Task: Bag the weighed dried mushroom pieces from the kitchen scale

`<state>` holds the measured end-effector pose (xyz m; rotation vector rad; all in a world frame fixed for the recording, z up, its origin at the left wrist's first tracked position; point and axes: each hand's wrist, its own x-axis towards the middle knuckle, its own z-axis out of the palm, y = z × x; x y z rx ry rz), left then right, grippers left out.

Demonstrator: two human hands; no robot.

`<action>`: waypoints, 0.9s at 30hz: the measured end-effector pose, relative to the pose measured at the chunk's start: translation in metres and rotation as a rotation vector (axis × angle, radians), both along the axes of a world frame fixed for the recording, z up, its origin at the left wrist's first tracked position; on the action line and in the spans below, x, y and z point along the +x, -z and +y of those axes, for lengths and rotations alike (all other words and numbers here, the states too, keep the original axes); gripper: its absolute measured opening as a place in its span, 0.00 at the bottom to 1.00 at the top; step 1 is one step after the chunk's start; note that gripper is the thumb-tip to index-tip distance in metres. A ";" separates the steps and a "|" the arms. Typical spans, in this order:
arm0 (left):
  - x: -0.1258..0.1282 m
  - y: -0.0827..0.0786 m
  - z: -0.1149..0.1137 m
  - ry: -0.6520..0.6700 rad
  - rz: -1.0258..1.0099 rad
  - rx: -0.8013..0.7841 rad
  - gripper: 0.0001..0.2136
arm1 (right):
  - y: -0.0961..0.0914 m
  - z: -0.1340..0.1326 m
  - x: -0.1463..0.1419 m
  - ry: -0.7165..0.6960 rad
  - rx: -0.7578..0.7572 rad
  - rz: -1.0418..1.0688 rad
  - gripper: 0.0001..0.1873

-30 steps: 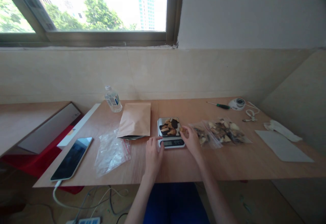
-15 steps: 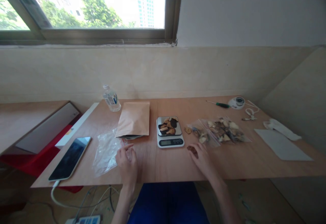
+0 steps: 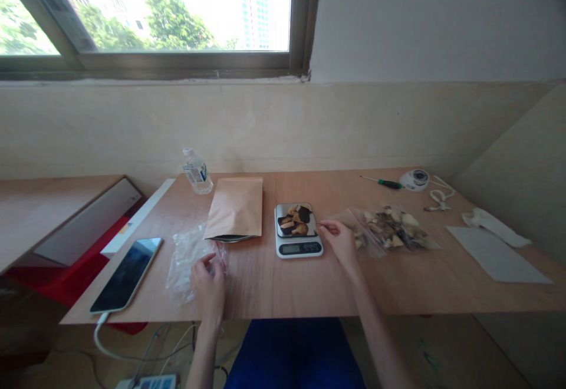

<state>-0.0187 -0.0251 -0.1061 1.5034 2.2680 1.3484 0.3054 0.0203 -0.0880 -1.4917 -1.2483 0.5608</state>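
A white kitchen scale (image 3: pixel 300 250) stands mid-table with brown and dark dried slices (image 3: pixel 295 220) heaped on its metal plate. My right hand (image 3: pixel 339 241) is at the scale's right edge, thumb and fingertips pinched on a thin dried slice (image 3: pixel 321 224) seen nearly edge-on. Behind that hand lie two zip bags of dried pieces, the fuller one (image 3: pixel 393 228) farther right. My left hand (image 3: pixel 209 283) rests over the clear plastic bag (image 3: pixel 180 262), fingers loosely bent and apart, gripping nothing visible. A kraft paper pouch (image 3: pixel 236 207) lies behind it.
A phone (image 3: pixel 127 277) with a white cable lies at the left. A plastic bottle (image 3: pixel 197 172) stands at the back. Farther right are a green-handled screwdriver (image 3: pixel 389 184), a white camera (image 3: pixel 414 180), its cable (image 3: pixel 438 199) and a white sheet (image 3: pixel 497 254).
My right hand has moved up and left to the scale's edge. The brown piece formerly at its fingertips no longer shows on the table. My left hand has shifted slightly left and down.
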 end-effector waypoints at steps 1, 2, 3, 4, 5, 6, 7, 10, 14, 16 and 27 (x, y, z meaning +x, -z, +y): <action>0.000 0.000 0.000 0.000 0.006 -0.005 0.13 | 0.001 0.008 -0.004 0.010 -0.004 0.030 0.16; 0.000 0.000 0.000 -0.002 0.020 -0.009 0.14 | 0.001 0.015 -0.007 0.025 -0.012 0.049 0.16; 0.000 0.000 0.000 -0.005 0.039 -0.011 0.14 | 0.002 0.019 -0.010 0.042 -0.019 0.056 0.16; 0.000 0.001 0.001 -0.008 0.061 -0.010 0.15 | 0.002 0.023 -0.013 0.059 -0.025 0.054 0.16; 0.000 0.001 0.001 -0.013 0.084 -0.010 0.16 | 0.002 0.024 -0.015 0.070 -0.028 0.046 0.16; 0.000 0.001 0.001 -0.019 0.108 -0.011 0.17 | 0.002 0.024 -0.017 0.081 -0.027 0.034 0.15; 0.001 0.001 0.001 -0.026 0.131 -0.013 0.18 | 0.002 0.023 -0.018 0.092 -0.023 0.018 0.15; 0.001 0.001 0.002 -0.037 0.180 -0.024 0.20 | 0.004 0.018 -0.015 0.107 -0.011 -0.021 0.15; -0.002 -0.002 0.004 -0.016 0.120 -0.029 0.18 | 0.005 0.012 -0.005 0.111 0.019 0.009 0.17; -0.007 -0.006 0.003 0.004 0.041 -0.061 0.15 | 0.003 0.008 0.000 0.113 0.033 0.041 0.18; -0.010 -0.055 -0.031 -0.217 -0.121 -0.044 0.09 | 0.024 -0.076 0.017 0.033 -0.110 0.045 0.19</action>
